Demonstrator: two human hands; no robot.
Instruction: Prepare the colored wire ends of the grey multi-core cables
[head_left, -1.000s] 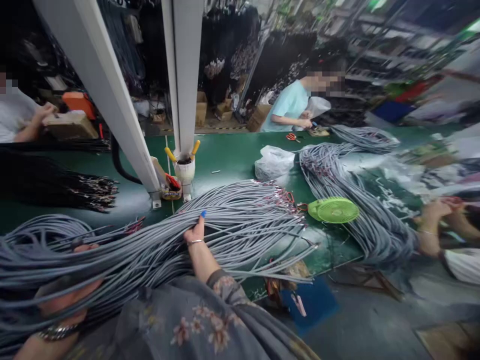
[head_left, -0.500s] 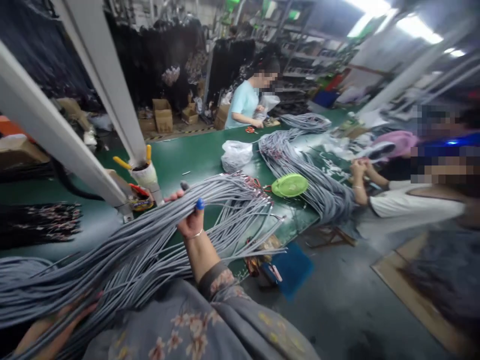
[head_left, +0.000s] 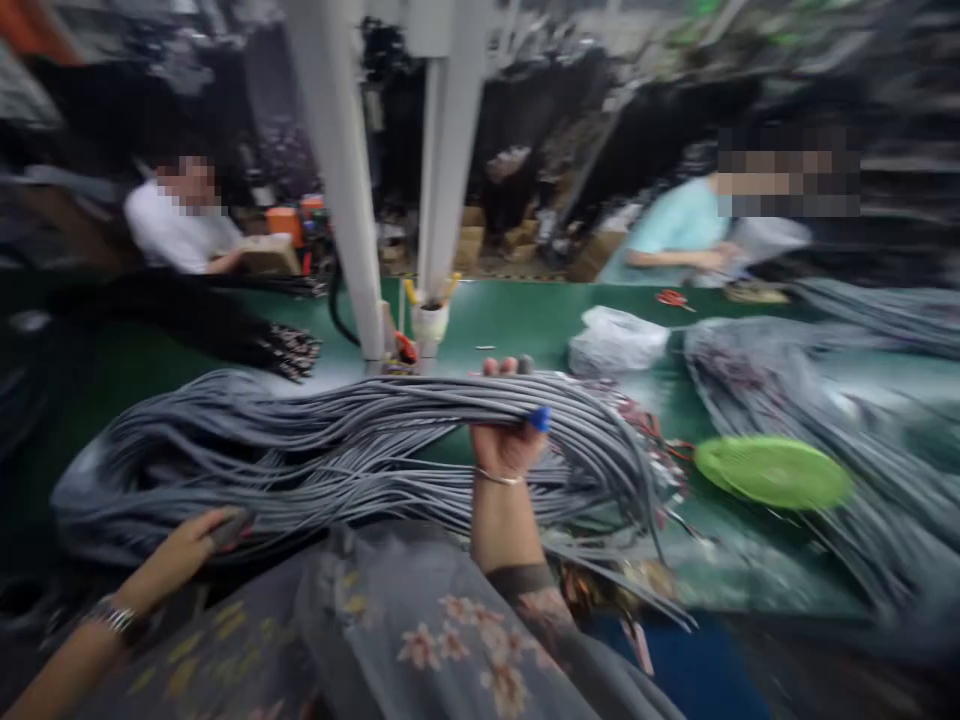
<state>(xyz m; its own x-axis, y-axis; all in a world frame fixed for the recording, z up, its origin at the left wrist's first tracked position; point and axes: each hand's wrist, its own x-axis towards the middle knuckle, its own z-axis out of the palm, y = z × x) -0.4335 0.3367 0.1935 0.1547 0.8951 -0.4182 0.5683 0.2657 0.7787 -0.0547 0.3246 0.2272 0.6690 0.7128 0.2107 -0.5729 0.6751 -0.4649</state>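
A long looped bundle of grey cables (head_left: 360,395) stretches across the bench in front of me. My right hand (head_left: 510,440), with a blue cover on the thumb, is closed around the far strands from below, near the bundle's right end. At the near left side, my left hand (head_left: 210,535) grips the edge of the same bundle; a dark cover shows on one digit and some fingers are hidden. Reddish wire ends (head_left: 652,430) fan out at the right end of the cables.
The green bench (head_left: 517,305) holds a clear plastic bag (head_left: 616,340), a green fan (head_left: 772,472), orange-handled scissors (head_left: 673,298) and more grey cables (head_left: 765,400). Posts (head_left: 341,180) rise beside a white cup (head_left: 430,322). Black cables (head_left: 202,325) lie left. Two people work across the bench.
My view has swung left, bringing a second person across the bench into sight. My left hand has come out from beneath the cables to their near edge. My right hand keeps its hold.
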